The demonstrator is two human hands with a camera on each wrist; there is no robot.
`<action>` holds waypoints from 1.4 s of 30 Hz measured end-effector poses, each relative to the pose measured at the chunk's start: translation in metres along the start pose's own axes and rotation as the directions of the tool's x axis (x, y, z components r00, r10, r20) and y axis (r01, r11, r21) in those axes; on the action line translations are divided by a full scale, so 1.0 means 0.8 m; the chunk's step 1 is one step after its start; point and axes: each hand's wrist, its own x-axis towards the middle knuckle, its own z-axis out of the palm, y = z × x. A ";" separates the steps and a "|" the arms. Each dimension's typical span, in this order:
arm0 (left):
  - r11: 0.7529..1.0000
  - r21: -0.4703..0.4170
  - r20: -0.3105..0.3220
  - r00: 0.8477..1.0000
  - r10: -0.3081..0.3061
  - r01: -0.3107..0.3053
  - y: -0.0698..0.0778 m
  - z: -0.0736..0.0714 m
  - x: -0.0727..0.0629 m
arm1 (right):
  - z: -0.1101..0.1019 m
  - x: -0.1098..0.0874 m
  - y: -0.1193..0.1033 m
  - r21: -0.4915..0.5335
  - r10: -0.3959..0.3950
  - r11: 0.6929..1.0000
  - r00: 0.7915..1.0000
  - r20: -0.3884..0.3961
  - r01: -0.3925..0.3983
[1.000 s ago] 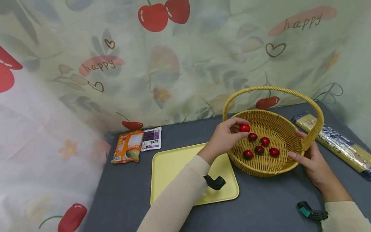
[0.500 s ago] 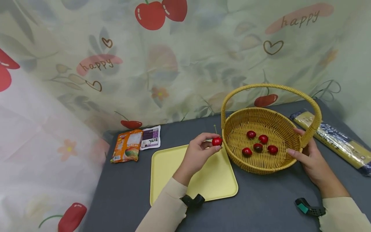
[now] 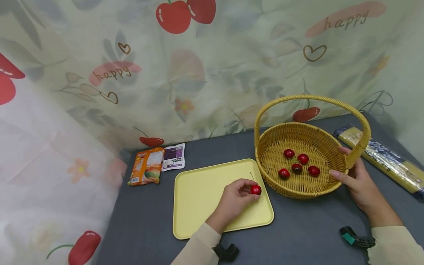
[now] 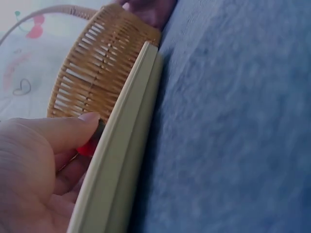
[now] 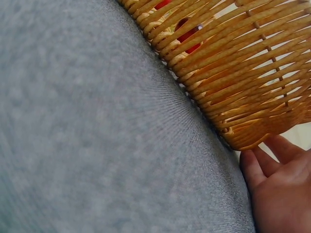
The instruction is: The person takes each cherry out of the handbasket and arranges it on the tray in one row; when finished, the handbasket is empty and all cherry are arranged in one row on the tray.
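My left hand (image 3: 233, 200) pinches a red cherry (image 3: 255, 190) with a thin stem between thumb and fingers, low over the right part of the yellow tray (image 3: 198, 191). In the left wrist view the cherry (image 4: 87, 146) shows partly behind the tray's raised rim (image 4: 121, 141). To the right stands a round wicker basket (image 3: 326, 151) with a tall arched handle, several cherries (image 3: 296, 168) lying on its bottom. My right hand (image 3: 359, 187) grips the basket's right side, thumb over the rim; in the right wrist view its fingers (image 5: 252, 167) touch the outer wall.
An orange snack packet (image 3: 146, 167) and a white-and-purple pouch (image 3: 173, 157) lie at the back left. Right of the basket is a long gold-and-blue package (image 3: 384, 158). A printed curtain (image 3: 212, 81) hangs behind the grey tabletop (image 3: 142, 217).
My left hand has carried the cherry out of the basket, leftward and then down toward the front over the tray. My right hand has kept its hold on the basket.
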 end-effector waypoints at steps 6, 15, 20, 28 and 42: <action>0.975 0.181 0.044 0.991 0.125 -0.131 -0.001 0.014 -0.002 | -0.002 -0.001 -0.003 0.009 -0.018 1.000 1.000 0.002 0.018; 0.938 0.303 0.077 0.985 0.154 -0.171 0.005 0.018 -0.002 | -0.003 -0.001 -0.004 0.018 -0.029 0.999 1.000 -0.001 0.029; 0.934 0.307 0.082 0.983 0.164 -0.181 0.004 0.017 -0.001 | -0.004 -0.001 -0.003 0.017 -0.033 0.999 0.999 0.000 0.033; 0.984 0.142 -0.010 0.993 0.114 -0.111 0.008 0.012 -0.003 | -0.001 0.000 -0.002 0.025 -0.022 0.999 1.000 -0.004 0.023; 0.984 -0.135 0.054 0.991 0.123 -0.115 0.063 -0.015 0.018 | -0.001 0.001 0.000 0.010 -0.010 1.000 1.000 0.009 0.010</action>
